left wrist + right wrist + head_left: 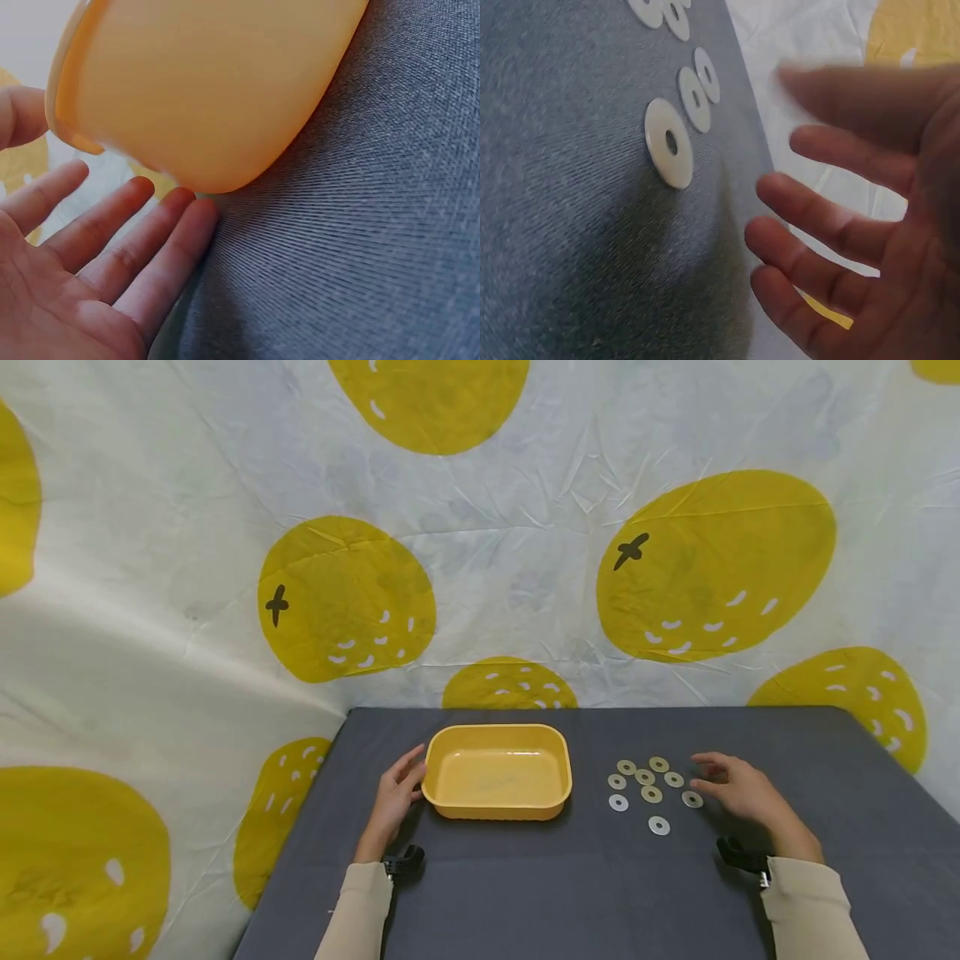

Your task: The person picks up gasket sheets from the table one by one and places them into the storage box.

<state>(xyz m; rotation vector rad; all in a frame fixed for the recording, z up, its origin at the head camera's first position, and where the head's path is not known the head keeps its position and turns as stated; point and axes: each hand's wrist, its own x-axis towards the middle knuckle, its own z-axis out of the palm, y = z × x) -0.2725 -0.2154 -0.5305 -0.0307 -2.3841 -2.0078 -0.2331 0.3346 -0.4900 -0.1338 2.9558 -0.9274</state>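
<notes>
A yellow rectangular plastic tray (498, 812) sits on the dark grey cloth, its inside bare. At its left end is my left hand (396, 795), fingers extended, the thumb by the rim. In the left wrist view, the fingertips (180, 196) are at the lower edge of the tray wall (217, 82); whether they press it I cannot tell. Several flat round metal washers (651, 794) lie scattered right of the tray, some brassy, some silvery. My right hand (738, 789) hovers beside the rightmost washer (668, 142), fingers loosely bent and holding nothing.
Dark grey cloth (525, 893) covers the table. Behind it and along the left hangs a white curtain (510, 568) printed with yellow fruit. A black wrist strap (405, 862) sits on the left wrist, another strap (741, 857) on the right.
</notes>
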